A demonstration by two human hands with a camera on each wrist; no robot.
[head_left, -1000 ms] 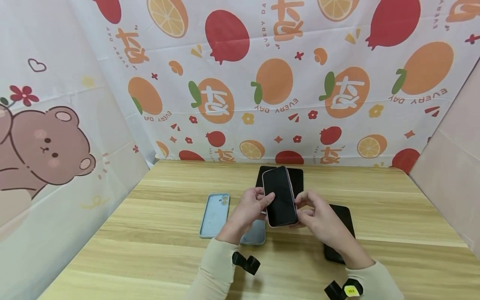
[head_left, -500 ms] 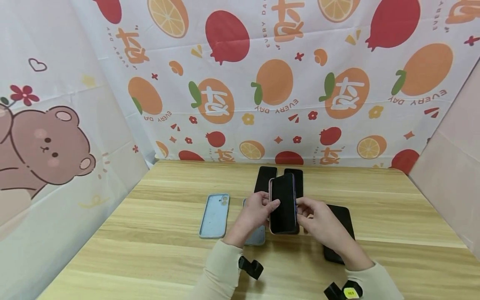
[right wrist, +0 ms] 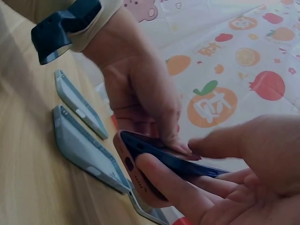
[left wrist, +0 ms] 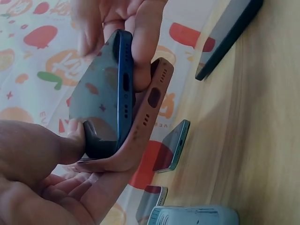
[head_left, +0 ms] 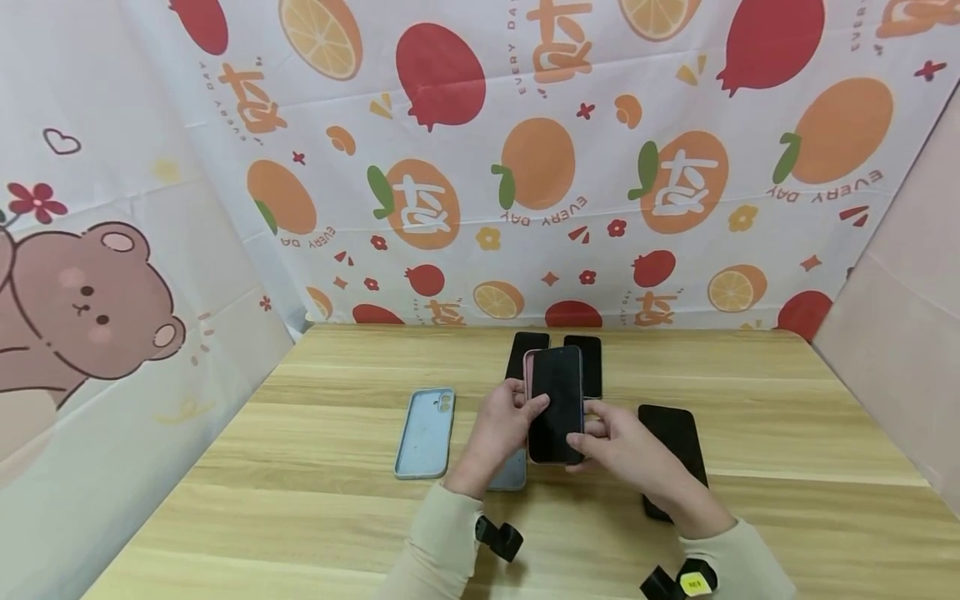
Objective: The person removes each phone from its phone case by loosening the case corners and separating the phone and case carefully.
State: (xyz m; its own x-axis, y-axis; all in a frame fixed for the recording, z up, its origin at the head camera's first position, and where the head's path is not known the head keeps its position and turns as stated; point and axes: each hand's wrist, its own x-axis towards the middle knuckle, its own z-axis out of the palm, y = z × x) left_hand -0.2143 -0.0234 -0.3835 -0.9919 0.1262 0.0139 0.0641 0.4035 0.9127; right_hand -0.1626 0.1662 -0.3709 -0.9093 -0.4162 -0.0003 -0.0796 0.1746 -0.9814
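Observation:
A phone (head_left: 558, 392) with a dark screen and blue frame sits askew in a pink case (left wrist: 145, 115), held above the table. In the left wrist view one long side of the phone stands away from the case, while the other side is still against it. My left hand (head_left: 497, 423) grips case and phone along the left side, thumb on the screen. With my right hand (head_left: 633, 450) I pinch the phone's right edge, thumb on the glass. Fingers of that hand reach into the gap between phone and case, as the right wrist view shows.
Two light blue phone cases lie to the left, one case (head_left: 424, 435) in full view and the other case (head_left: 510, 473) partly under my left hand. Behind are a dark phone (head_left: 528, 350) and another phone (head_left: 592, 362). A larger black device (head_left: 675, 437) lies beside my right forearm.
The phone's right side has come up out of the pink case. My right thumb has moved from the edge onto the screen. Phone and case have turned more upright in the head view.

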